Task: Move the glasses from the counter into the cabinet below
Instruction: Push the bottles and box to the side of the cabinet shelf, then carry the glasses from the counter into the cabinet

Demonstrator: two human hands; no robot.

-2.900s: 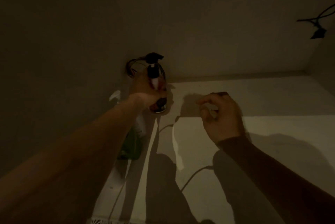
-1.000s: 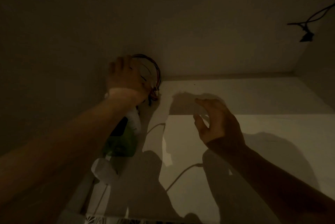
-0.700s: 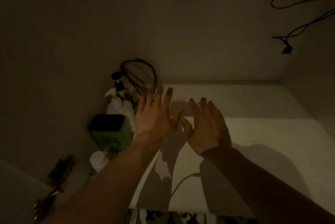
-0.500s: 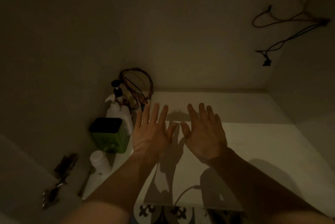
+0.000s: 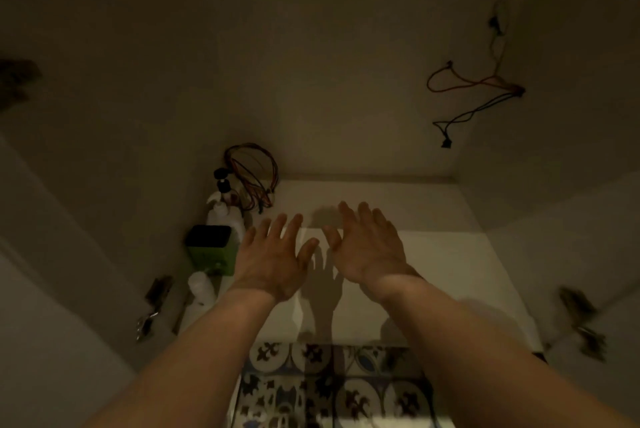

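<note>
- No glasses to be made out anywhere in the dim view; whereabouts cannot be told.
- Cabinet open, pale floor panel lit at the near half, shadowed at the far half.
- Left hand inside the cabinet mouth, palm down, fingers spread, grip apart, holding nothing.
- Right hand just beside it to the right, likewise flat and spread, grip apart, empty.
- Shadows of both hands cast on the floor panel beneath.
- Along the left wall: green container with black top, white spray bottle behind it, dark pump bottle farther back, small white bottle nearer.
- Coil of coloured wires in the far left corner.
- Loose red and black wires hanging on the far right wall.
- Patterned floor tiles below the near edge.
- Blurred hinges low left and low right.
</note>
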